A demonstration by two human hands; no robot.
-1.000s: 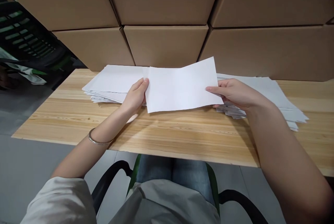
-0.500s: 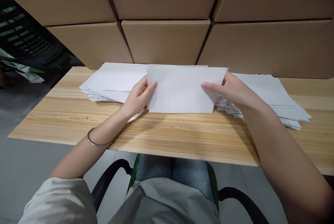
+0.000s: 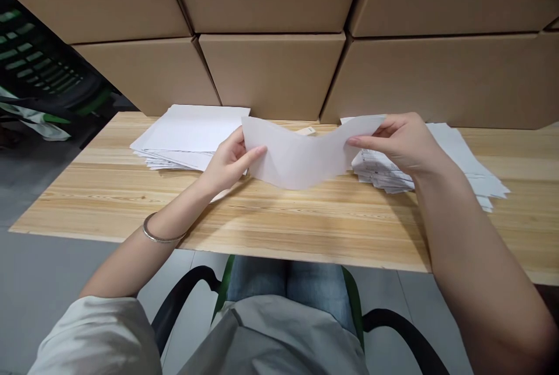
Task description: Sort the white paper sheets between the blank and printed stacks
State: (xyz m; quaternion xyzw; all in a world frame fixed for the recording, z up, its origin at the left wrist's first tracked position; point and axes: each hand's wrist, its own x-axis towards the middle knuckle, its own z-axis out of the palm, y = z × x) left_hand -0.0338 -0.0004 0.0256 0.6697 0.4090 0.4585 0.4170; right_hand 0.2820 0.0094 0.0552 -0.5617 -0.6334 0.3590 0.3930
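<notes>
A white sheet of paper point(image 3: 297, 156) is held up above the table between both hands, its middle sagging in a curve. My left hand point(image 3: 233, 159) pinches its left end, thumb on the near face. At the right end, my right hand point(image 3: 399, 142) grips the sheet between thumb and fingers. Left of the sheet lies a stack of white paper point(image 3: 192, 130) with uneven edges. Another stack point(image 3: 463, 159) lies partly behind my right hand and wrist; printing shows on some of its edges. A small pale item point(image 3: 306, 130) lies behind the sheet.
Large cardboard boxes point(image 3: 271, 72) stand stacked along the back of the wooden table point(image 3: 279, 229). A chair's black armrests flank my lap below the front edge. At the far left is a dark slatted object with green parts.
The held paper has gone from flat to sagging in the middle. My right hand has turned and shifted slightly right. A strip of table and the small pale item now show behind the sheet.
</notes>
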